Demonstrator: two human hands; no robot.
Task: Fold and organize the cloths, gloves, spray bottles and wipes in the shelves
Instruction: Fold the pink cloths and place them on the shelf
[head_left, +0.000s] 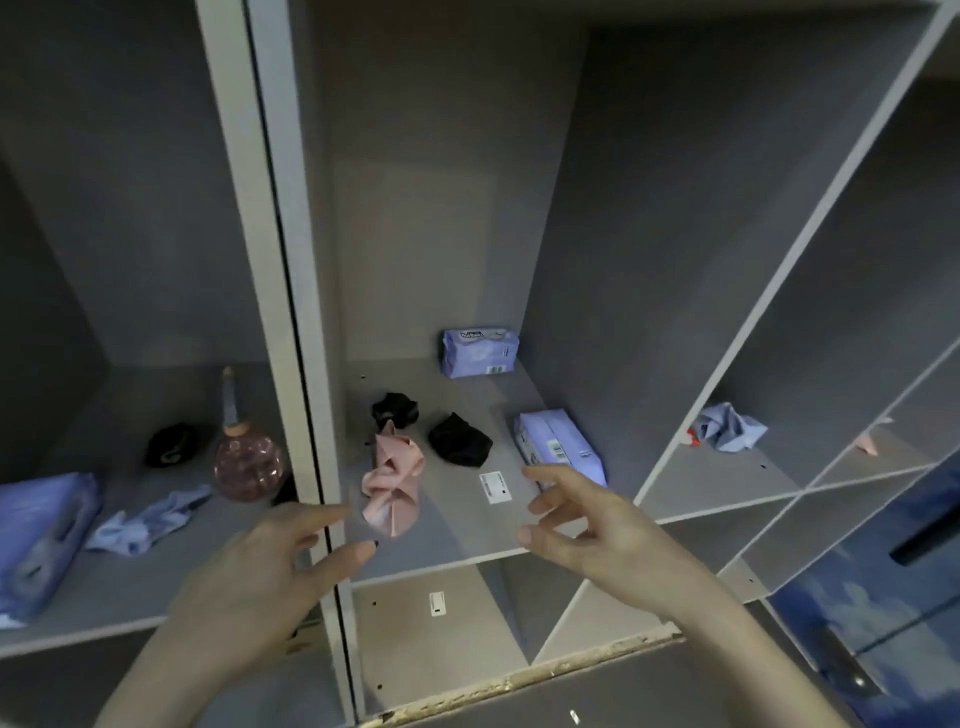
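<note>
A crumpled pink cloth (390, 480) lies near the front of the middle shelf (457, 540). Behind it sit two black gloves, one (395, 410) at the back and one (460, 439) to the right. Two purple wipe packs rest there too, one (479, 352) against the back wall and one (558, 447) at the right. My left hand (270, 566) hovers with spread fingers just left of the pink cloth, holding nothing. My right hand (582, 519) hovers with relaxed fingers in front of the near wipe pack, also empty.
The left compartment holds a round pink spray bottle (249, 462), a black glove (171, 444), a blue cloth (150, 522) and a purple wipe pack (39, 540). The right compartment holds a crumpled blue cloth (730, 426). A vertical divider (291, 332) stands beside my left hand.
</note>
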